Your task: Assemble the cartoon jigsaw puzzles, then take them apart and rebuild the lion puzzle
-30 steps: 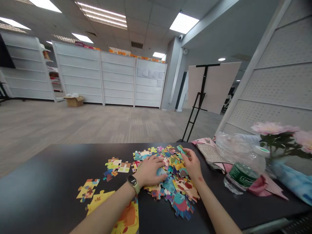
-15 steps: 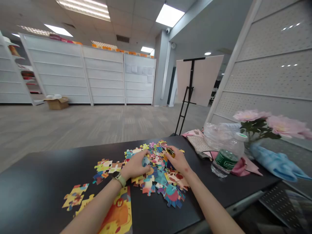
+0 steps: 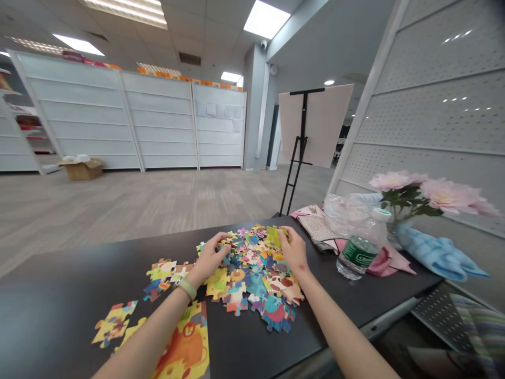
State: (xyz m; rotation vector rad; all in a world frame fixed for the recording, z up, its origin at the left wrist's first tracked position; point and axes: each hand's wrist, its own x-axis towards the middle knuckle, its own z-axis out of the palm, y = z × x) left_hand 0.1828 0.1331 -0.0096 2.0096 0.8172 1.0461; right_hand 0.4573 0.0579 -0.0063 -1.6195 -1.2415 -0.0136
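A heap of colourful jigsaw puzzle pieces [image 3: 256,279] lies on the black table. My right hand [image 3: 294,251] is at its far right side, thumb and fingers closed on a yellow-green puzzle piece [image 3: 273,237]. At the heap's far left edge, my left hand [image 3: 210,259] has its thumb and fingers curled around a small puzzle piece [image 3: 229,243], partly covered by the fingers. A joined cluster of pieces [image 3: 161,271] lies left of that wrist. Under my left forearm is a yellow picture sheet with an orange lion [image 3: 189,345], partly hidden.
Joined yellow pieces [image 3: 114,322] lie at the table's left front. On the right stand a water bottle [image 3: 361,250] and pink flowers [image 3: 434,189], beside a blue cloth [image 3: 437,250] and clear plastic packaging [image 3: 341,210]. Beyond the table stands an easel [image 3: 302,137].
My right hand has turned, and a yellow-green piece now shows at its fingertips. My left hand has shifted up and left, its thumb closer to the fingers. The whole view has swung slightly.
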